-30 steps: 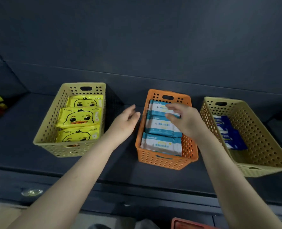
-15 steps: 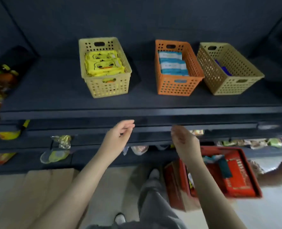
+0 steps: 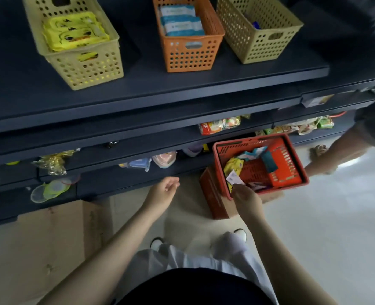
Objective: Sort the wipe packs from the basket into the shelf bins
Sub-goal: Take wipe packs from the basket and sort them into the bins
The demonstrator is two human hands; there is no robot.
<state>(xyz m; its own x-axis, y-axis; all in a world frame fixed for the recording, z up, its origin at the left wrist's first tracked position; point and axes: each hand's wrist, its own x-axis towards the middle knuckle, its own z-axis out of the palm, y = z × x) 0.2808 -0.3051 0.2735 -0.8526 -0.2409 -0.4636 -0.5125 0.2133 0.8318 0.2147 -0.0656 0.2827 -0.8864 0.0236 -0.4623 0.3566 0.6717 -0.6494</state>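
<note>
The wipe packs that remain lie loose in the red basket. A yellow pack is just ahead of the right hand, and a white-and-teal pack lies further ahead, near the far wall. The right hand is over the near corner of the basket with its back to the camera. A pale corner of some pack shows at its fingertips, but the fingers are hidden, so I cannot tell if the hand grips it or only reaches for it. The left hand hangs off to the side, loosely curled and holding nothing.

To do this step well, I think the hand should take one pack only and pinch it by a flat edge, because the packs look soft and slippery and they overlap. Its colour should be read before lifting.

High above both hands, on the shelf, stand the three bins: the yellow bin with duck packs above the left hand, the orange bin with white-and-teal packs between the hands, and the tan bin above the right hand.

The basket rests on a carton and could probably tip if its rim is pressed. Another person's arm is beyond the basket.
</note>
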